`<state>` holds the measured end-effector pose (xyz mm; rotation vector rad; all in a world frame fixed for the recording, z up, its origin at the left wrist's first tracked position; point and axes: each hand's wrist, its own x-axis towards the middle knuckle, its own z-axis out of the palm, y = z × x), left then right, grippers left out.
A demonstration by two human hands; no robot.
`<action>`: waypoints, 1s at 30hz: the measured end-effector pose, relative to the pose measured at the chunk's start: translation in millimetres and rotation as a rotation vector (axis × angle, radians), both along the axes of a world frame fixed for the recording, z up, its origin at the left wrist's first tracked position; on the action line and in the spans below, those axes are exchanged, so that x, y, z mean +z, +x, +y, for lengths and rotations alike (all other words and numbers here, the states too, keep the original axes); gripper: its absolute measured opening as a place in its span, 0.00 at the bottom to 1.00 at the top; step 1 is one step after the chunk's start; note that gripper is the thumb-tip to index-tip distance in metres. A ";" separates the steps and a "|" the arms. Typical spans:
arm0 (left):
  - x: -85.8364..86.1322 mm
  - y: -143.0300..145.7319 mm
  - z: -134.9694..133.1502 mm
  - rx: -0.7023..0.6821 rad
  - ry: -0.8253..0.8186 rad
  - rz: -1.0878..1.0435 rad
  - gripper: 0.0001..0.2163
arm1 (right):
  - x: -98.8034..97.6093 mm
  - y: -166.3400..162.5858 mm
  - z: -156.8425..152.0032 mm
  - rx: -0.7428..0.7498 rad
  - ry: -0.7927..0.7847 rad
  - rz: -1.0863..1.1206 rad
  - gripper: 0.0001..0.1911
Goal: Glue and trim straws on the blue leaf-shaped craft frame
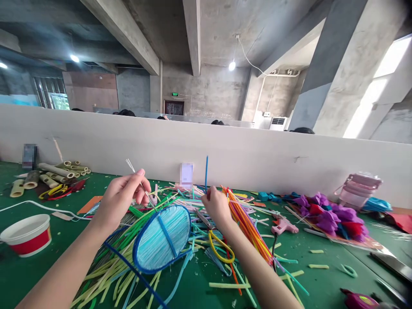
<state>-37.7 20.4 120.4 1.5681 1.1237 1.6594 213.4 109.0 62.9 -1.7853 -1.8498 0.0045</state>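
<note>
Matt blue strip point(206, 174); smooth paper cup point(30, 246); rough concrete beam point(124, 36)

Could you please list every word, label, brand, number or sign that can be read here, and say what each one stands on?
No text can be read with certainty.
Green lit sign on the far wall: too small to read.
Rows of writing-like marks low on that wall: too small and faint.
Pale phone-like screen by the white partition: blurred.
Purple object at bottom right: yellow patch, no legible lettering.
</note>
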 end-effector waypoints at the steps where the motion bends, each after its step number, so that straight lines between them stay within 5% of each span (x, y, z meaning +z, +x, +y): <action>1: 2.4 0.2 0.2 0.014 0.012 0.003 0.19 | 12.3 8.1 -7.2 0.007 0.056 0.037 0.11; 4: 7.5 2.0 0.7 0.067 0.050 0.017 0.19 | 42.1 29.8 -32.8 0.003 0.251 0.326 0.13; 7: 8.8 5.5 0.4 0.111 0.098 0.020 0.18 | 47.9 43.3 -62.0 0.175 0.271 0.749 0.15; 10: 8.4 9.3 -1.7 0.108 0.112 0.010 0.18 | 27.2 50.1 -84.3 0.292 0.102 0.864 0.10; 16: 13.1 15.9 -8.0 0.080 0.107 0.026 0.19 | -20.2 54.0 -88.2 0.200 -0.207 1.155 0.07; 22: 20.1 23.8 -11.9 -0.029 0.077 0.122 0.19 | -15.7 35.9 -86.9 0.311 -0.338 1.131 0.22; 30: 30.0 24.1 -10.3 -0.071 0.135 -0.099 0.18 | -16.7 36.0 -90.5 0.419 -0.381 1.160 0.30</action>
